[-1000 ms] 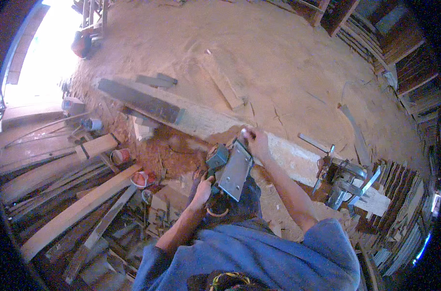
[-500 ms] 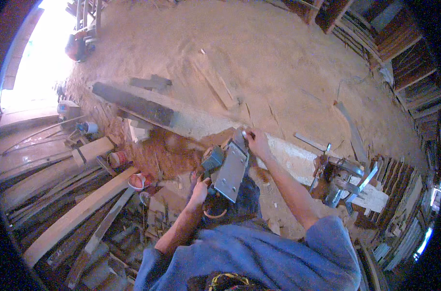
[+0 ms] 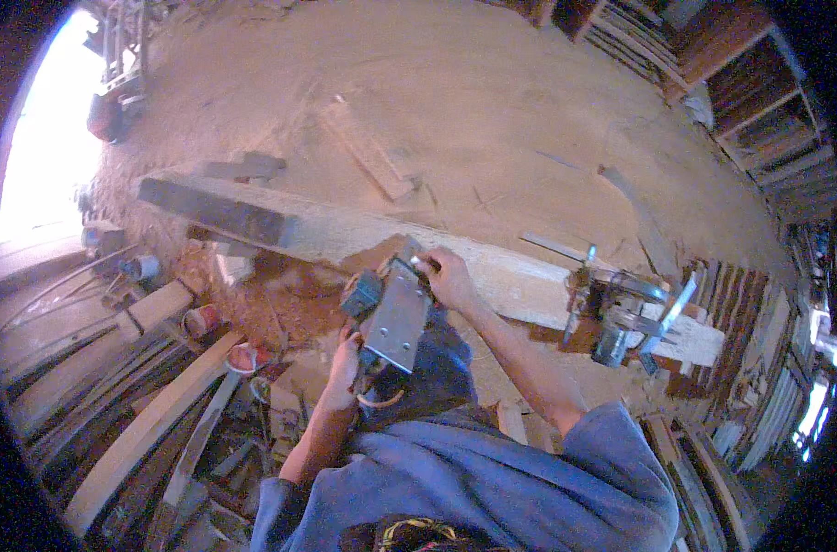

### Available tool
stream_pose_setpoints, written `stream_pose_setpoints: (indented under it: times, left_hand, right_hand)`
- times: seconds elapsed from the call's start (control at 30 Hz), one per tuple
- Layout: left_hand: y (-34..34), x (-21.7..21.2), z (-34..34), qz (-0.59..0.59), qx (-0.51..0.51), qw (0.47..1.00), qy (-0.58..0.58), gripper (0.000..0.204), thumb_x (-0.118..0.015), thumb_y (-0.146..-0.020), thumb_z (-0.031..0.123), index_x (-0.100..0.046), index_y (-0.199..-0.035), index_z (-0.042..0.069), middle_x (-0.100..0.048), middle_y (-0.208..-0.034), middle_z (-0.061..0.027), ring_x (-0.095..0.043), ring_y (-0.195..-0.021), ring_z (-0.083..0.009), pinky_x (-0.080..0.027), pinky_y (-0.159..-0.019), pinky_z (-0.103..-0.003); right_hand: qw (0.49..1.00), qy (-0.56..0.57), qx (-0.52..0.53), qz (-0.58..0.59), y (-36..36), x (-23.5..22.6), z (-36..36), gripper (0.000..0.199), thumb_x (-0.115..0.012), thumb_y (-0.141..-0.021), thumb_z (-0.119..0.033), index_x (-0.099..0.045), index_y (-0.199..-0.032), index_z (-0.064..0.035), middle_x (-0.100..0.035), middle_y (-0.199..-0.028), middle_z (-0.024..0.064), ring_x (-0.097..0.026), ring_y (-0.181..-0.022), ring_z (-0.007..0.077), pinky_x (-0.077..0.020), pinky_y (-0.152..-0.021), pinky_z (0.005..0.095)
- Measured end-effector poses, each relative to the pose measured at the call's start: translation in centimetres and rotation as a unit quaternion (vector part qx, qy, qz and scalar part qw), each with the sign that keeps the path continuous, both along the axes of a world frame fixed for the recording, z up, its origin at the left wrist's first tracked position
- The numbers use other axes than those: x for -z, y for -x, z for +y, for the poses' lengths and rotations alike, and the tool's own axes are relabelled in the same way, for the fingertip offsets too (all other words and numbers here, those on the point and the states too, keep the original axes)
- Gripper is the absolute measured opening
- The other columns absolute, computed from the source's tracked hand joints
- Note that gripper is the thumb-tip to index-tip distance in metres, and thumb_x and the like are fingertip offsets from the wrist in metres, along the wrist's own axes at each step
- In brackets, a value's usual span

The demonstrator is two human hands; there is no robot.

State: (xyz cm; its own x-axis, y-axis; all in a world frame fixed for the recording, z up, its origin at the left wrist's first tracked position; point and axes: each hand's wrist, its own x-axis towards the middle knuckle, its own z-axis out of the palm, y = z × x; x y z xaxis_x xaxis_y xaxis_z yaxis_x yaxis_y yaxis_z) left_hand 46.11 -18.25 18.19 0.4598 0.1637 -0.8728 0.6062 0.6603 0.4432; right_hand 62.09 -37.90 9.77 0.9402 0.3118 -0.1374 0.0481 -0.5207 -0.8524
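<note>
While sawdust covers the wide floor [image 3: 492, 110] beyond, a long pale timber beam [image 3: 529, 276] runs across the view from upper left to lower right, its far side facing open ground. Stacked planks [image 3: 115, 414] crowd the left side, leaving little room there. On the beam's right end sits a circular saw [image 3: 621, 317]. Turned up against the beam's near edge is an electric planer [image 3: 395, 317], its flat grey metal sole facing the camera, with a teal body at its left. The left hand [image 3: 345, 363] has its grip closed on the planer's lower end; the right hand [image 3: 450, 276] has its grip closed at the top end.
</note>
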Motion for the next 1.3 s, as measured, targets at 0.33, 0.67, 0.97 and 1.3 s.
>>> stream_pose_setpoints:
  times: [0.33, 0.67, 0.97, 1.3]
  left_hand:
    - [-5.3, -4.6, -3.5, -0.04, -0.019, 0.997, 0.067, 0.013, -0.068, -0.084, 0.016, -0.066, -0.092, 0.006, -0.067, -0.083, -0.0058, -0.064, -0.069, -0.019, -0.054, -0.065, -0.033]
    - [-10.2, -3.8, -10.3, -0.196, -0.091, 0.976, 0.025, 0.055, -0.069, -0.07, -0.01, -0.05, -0.119, 0.008, -0.063, -0.094, -0.0084, -0.065, -0.089, -0.0289, -0.055, -0.082, -0.046]
    - [-8.8, 8.8, -7.0, -0.296, 0.159, 0.942, -0.006, 0.05, -0.066, -0.078, -0.001, -0.043, -0.122, 0.005, -0.059, -0.091, -0.0055, -0.059, -0.081, -0.0204, -0.052, -0.072, -0.035]
    - [-13.2, -0.2, 8.4, -0.048, -0.016, 0.82, -0.57, 0.106, -0.083, -0.069, 0.026, -0.02, -0.152, 0.004, -0.018, -0.158, -0.0287, -0.021, -0.145, -0.047, -0.034, -0.112, -0.052]
  right_hand:
    - [0.871, 0.376, 0.277, -0.154, 8.6, 2.9, -19.4, 0.036, -0.065, -0.093, -0.031, -0.069, -0.121, -0.0084, -0.065, -0.115, 0.0189, -0.06, -0.101, 0.0365, -0.0477, -0.09, 0.0474]
    - [0.838, 0.427, 0.315, -0.128, 8.8, 2.8, -21.1, 0.034, -0.061, -0.095, -0.034, -0.068, -0.12, -0.0119, -0.064, -0.123, 0.0184, -0.057, -0.117, 0.0381, -0.0439, -0.101, 0.0503]
    - [0.918, 0.261, 0.251, -0.16, 5.7, -0.3, -14.1, 0.034, -0.058, -0.098, -0.033, -0.068, -0.1, -0.0004, -0.059, -0.113, 0.0198, -0.056, -0.108, 0.0375, -0.0455, -0.092, 0.0473]
    - [0.965, -0.035, 0.145, -0.216, 0.7, -4.0, -3.5, 0.032, -0.059, -0.098, -0.022, -0.059, -0.117, 0.0036, -0.059, -0.108, 0.0163, -0.055, -0.1, 0.0286, -0.0445, -0.09, 0.0398]
